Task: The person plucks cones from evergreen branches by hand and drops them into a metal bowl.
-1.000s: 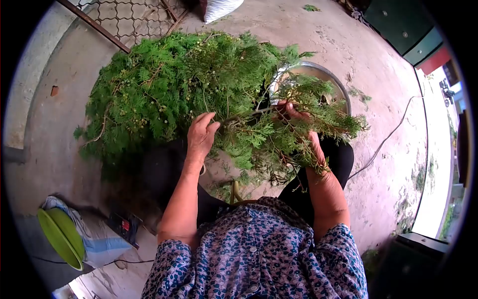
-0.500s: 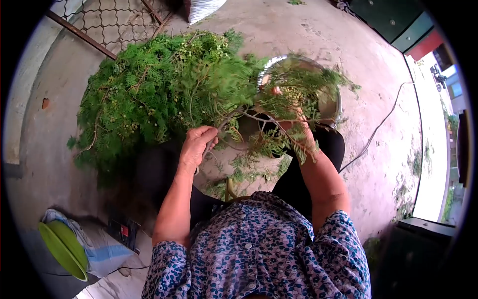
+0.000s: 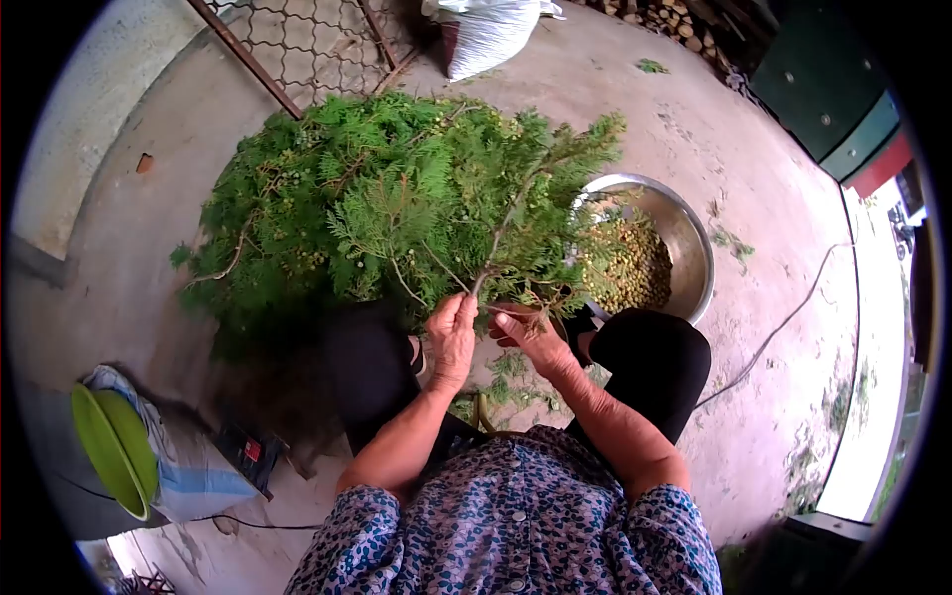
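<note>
Branch point(image 3: 495, 244) covers bowl point(image 3: 692, 250) less (hands point(image 3: 452, 343) closer together).

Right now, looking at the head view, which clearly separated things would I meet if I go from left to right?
Green basin → left hand → right hand → metal bowl → red panel.

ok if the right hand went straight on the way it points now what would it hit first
Probably the branch held in the left hand, near its gripped end, though this single view leaves depth unclear.
</note>
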Available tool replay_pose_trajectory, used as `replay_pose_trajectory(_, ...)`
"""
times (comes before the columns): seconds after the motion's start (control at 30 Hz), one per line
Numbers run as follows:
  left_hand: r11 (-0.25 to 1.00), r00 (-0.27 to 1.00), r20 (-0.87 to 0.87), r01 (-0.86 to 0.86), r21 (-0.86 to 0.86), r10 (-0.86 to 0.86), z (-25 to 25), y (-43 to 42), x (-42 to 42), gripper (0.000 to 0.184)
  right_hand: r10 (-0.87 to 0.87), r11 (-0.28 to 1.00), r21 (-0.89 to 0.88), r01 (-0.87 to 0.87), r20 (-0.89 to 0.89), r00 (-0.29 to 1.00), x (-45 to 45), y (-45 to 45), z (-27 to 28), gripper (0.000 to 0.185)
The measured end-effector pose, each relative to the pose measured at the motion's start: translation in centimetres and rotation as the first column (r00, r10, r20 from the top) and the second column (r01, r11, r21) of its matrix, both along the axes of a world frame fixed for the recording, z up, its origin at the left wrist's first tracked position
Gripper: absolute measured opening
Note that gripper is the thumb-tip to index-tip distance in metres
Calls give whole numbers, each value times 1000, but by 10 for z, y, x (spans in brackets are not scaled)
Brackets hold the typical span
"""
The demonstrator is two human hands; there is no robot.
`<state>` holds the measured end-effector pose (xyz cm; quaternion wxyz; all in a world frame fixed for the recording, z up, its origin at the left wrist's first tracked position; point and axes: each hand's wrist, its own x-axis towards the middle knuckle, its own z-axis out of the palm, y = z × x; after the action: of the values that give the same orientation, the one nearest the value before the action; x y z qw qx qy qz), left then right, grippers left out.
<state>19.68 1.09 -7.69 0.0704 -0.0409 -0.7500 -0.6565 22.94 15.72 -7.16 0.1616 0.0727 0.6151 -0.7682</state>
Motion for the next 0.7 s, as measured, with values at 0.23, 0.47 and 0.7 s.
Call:
replay_pose_trajectory(0.23, 993, 977, -206, -74, -88, 55, 9, 10, 10, 13, -188, 943, -273, 188, 28, 982, -8, -32, 3, 43)
replay_pose_trajectory(0.47, 989, 976, -211, 31, -146, -62, 17, 21, 28, 26, -310, 825, -454, 337, 135, 941, -12, -22, 17, 27)
replay_pose_trajectory(0.7, 894, 923, -171, 266, -361, -344, 4, 21, 35, 54, -171, 913, -376, 160, 5, 985, -12, 18, 6, 32)
